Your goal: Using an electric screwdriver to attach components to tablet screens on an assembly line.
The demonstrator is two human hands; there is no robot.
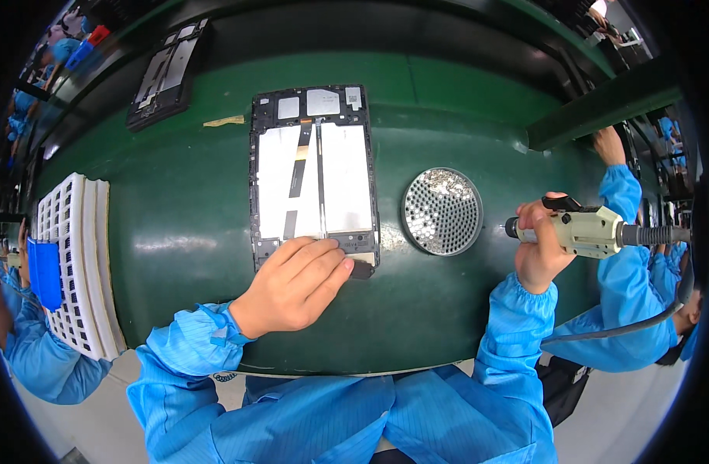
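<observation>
Black and silver, the coverless tablet (pixel 347 178) lies flat at mid-bench, on the green surface (pixel 192 201). The left hand (pixel 291 290) rests on its near end, fingers close together and tips down; whether they pinch any part I cannot tell. The right hand (pixel 541 246) is wrapped round a pale driver (pixel 594 233), well to the right, with the round dish (pixel 442 212) between driver and tablet. The tablet looks thin, fairly light and stiff along its frame, but fragile inside: its flat strips (pixel 296 185) could tear, and its silver faces may be slippery. The dark side rims seem the safest hold. The driver looks heavier, best gripped round its body.
</observation>
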